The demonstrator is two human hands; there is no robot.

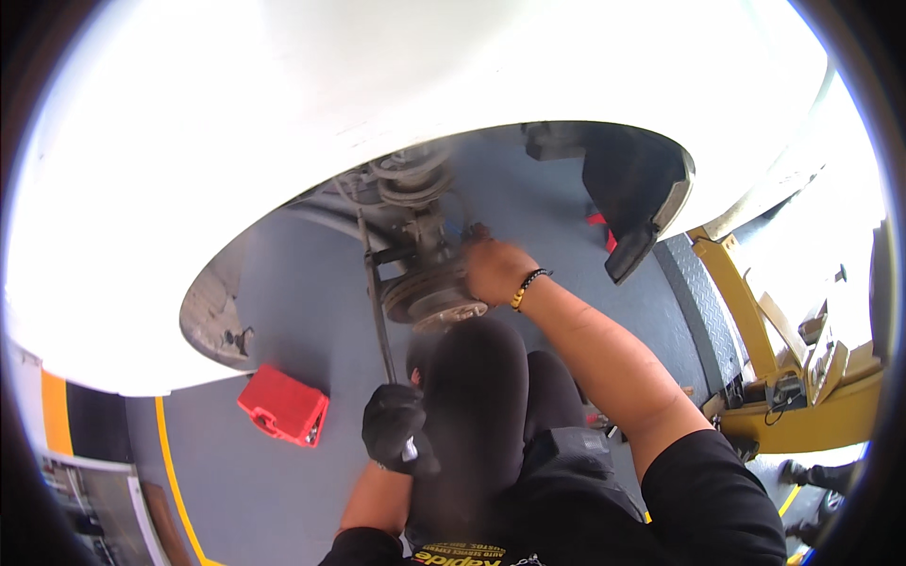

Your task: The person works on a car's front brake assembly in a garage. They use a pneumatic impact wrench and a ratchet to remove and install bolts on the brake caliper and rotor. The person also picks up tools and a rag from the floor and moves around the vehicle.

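My left hand [394, 423], in a black glove, is closed around a long dark metal bar [380, 325]. The bar runs up past the brake disc [439, 294] into the wheel well. A small pale piece [410, 449] shows at the lower edge of the glove; I cannot make out what it is. My bare right hand [497, 271], with a beaded bracelet at the wrist, reaches to the right side of the disc, by the hub. Its fingers are blurred and partly hidden. Above the disc rises a strut with a coil spring [413, 174].
A white car body [311, 85] arches over the wheel well, with a dark liner [630, 184] hanging at the right. On the grey floor lies a red plastic case [283, 406]. A yellow lift arm [802, 429] stands at the right. Someone's dark-clothed legs [821, 474] show at the far right.
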